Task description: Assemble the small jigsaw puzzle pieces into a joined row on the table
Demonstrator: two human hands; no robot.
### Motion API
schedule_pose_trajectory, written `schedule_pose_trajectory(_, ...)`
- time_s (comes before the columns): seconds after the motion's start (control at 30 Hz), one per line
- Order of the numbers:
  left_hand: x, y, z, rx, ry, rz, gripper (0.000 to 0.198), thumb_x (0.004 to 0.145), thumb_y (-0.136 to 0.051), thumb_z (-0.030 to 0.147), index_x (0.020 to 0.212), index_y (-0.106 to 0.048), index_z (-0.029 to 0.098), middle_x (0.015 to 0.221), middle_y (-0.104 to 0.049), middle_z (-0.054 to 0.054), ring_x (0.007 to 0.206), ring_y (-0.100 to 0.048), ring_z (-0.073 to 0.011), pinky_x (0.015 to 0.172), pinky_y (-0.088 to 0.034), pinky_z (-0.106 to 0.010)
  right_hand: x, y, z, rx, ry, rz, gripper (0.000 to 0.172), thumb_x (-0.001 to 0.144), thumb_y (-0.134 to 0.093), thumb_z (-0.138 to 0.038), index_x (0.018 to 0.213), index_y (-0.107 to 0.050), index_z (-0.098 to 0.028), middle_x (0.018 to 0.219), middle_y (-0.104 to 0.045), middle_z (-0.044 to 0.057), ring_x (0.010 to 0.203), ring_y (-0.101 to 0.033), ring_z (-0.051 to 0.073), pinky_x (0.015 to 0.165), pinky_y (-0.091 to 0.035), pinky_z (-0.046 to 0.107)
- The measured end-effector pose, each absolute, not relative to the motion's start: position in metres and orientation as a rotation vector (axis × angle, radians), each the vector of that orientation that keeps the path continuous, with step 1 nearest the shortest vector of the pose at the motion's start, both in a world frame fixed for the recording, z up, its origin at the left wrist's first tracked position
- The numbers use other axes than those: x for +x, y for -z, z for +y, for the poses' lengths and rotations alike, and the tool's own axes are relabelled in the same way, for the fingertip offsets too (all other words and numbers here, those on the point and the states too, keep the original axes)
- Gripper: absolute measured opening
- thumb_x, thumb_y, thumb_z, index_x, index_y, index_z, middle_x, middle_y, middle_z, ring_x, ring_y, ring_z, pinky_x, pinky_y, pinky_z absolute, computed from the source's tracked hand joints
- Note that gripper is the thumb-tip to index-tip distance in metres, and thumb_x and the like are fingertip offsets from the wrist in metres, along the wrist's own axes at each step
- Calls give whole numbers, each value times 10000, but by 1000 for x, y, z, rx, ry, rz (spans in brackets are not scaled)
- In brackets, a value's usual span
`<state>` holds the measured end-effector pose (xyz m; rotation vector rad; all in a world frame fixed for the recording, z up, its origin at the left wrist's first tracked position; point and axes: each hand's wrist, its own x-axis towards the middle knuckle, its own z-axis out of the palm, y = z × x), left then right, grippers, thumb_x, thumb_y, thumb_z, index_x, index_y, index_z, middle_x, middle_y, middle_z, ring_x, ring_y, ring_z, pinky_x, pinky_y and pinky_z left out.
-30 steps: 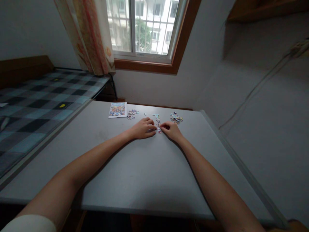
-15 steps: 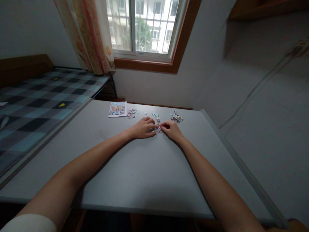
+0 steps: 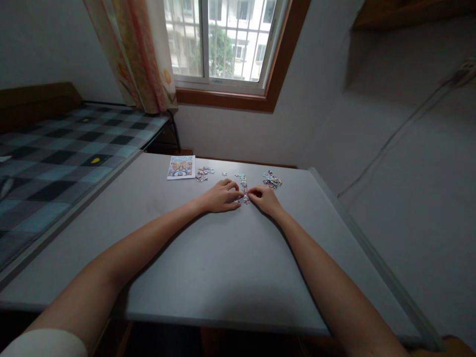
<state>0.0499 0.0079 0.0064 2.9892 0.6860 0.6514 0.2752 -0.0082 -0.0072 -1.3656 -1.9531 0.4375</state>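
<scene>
A narrow strip of joined jigsaw puzzle pieces [image 3: 244, 183] lies on the table, running from near my hands toward the window. My left hand [image 3: 222, 196] rests at the strip's left side, its fingers spread and a fingertip touching the pieces. On the opposite side, my right hand [image 3: 263, 197] has thumb and forefinger pinched together at the strip's edge, on what looks like a puzzle piece mostly covered by the fingertips. Beyond my left hand lies one loose puzzle piece [image 3: 224, 174].
Loose pieces form a left pile [image 3: 203, 173] and a right pile [image 3: 272, 180]. Beside the left pile lies a printed picture sheet [image 3: 181, 167]. The pale table [image 3: 208, 263] meets a checked bed [image 3: 74, 144] on the left and a wall [image 3: 401, 208] on the right.
Both hands stay almost in place at the strip. The fingertips shift only very slightly; the piles and picture sheet have not moved.
</scene>
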Motion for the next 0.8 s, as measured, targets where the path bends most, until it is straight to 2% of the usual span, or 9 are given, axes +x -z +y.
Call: schedule_pose_trajectory(0.8, 50, -9, 7, 3048, -575, 695, 379, 940, -470, 438, 1226, -637, 253, 1157, -601, -83, 1101, -468, -270, 991, -378, -442, 273, 5, -7, -1417, -503, -1929, 131, 721, -607, -216, 738, -718, -148, 660, -665, 25, 599, -550, 125, 587, -418, 234)
